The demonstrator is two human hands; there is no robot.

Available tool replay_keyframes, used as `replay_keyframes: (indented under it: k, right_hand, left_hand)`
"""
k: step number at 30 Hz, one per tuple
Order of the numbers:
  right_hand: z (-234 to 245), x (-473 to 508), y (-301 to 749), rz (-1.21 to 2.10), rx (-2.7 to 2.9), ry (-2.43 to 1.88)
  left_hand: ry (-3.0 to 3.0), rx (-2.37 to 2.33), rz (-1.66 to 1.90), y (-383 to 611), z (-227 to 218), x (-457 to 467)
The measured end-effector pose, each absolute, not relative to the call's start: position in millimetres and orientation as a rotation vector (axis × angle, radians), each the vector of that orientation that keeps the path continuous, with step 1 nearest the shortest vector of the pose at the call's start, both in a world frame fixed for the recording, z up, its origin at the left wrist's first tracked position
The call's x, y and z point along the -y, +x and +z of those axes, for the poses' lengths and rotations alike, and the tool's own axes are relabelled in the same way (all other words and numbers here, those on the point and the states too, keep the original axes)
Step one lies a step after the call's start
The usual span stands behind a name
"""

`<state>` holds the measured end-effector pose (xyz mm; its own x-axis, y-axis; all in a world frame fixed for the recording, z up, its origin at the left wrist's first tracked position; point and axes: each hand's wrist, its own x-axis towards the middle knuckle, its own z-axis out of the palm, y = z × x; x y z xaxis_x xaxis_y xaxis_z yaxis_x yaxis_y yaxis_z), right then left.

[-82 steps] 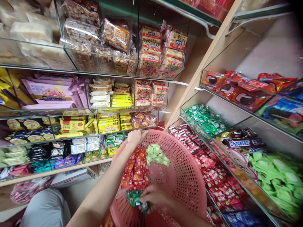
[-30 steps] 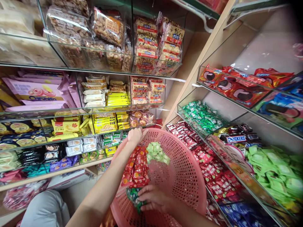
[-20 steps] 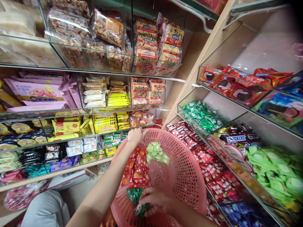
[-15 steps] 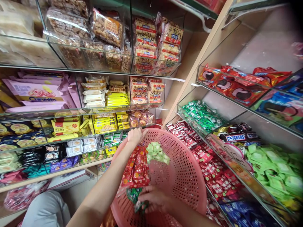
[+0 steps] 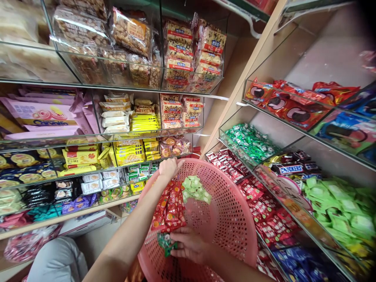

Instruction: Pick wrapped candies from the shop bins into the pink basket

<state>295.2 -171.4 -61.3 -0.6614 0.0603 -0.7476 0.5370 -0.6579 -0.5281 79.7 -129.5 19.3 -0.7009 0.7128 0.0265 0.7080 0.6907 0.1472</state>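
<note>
Stood close to glass-fronted snack shelves (image 5: 242,80) meeting at a corner, stocked with wrapped goods. Found a pink perforated basket (image 5: 235,213) below, likely set there for reach of both runs. Noted red packets (image 5: 174,211) bunched along its left wall, glossy, orange-dotted, laid lengthwise, seemingly for order. Had left hand (image 5: 169,169) clenched on the far-left rim, probably to steady the basket; right hand (image 5: 189,244) inside, loosely opened, clasping nothing clearly. Saw pale green sweets (image 5: 194,188), squarish, heaped toward the far rim; dark green sweets (image 5: 163,239), small, shiny, crinkled, toward the near-left rim, beside the right hand. Judged grouped by kind.
</note>
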Motion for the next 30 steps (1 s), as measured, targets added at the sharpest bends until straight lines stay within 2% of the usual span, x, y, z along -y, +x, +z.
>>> replay_keyframes:
  k: [8,17,24,30]
  right_hand:
    - [-52.8,162.6,298.7,-2.326,-1.116,1.210]
    - [-66.1,153.7,305.0,-2.359,-1.243,1.161]
    - [-74.4,147.8,302.9,-2.146,-1.381,1.379]
    - [-74.3,150.0,302.6,-2.159,-1.413,1.257]
  left_hand:
    - [1.179,-2.867,0.212,76.6,19.3,132.5]
    - [1.160,-2.836,0.199,77.5,22.8,133.5]
    - [1.150,-2.841,0.189,77.3,21.7,132.9]
    - [1.175,-2.842,0.231,74.7,15.7,130.4]
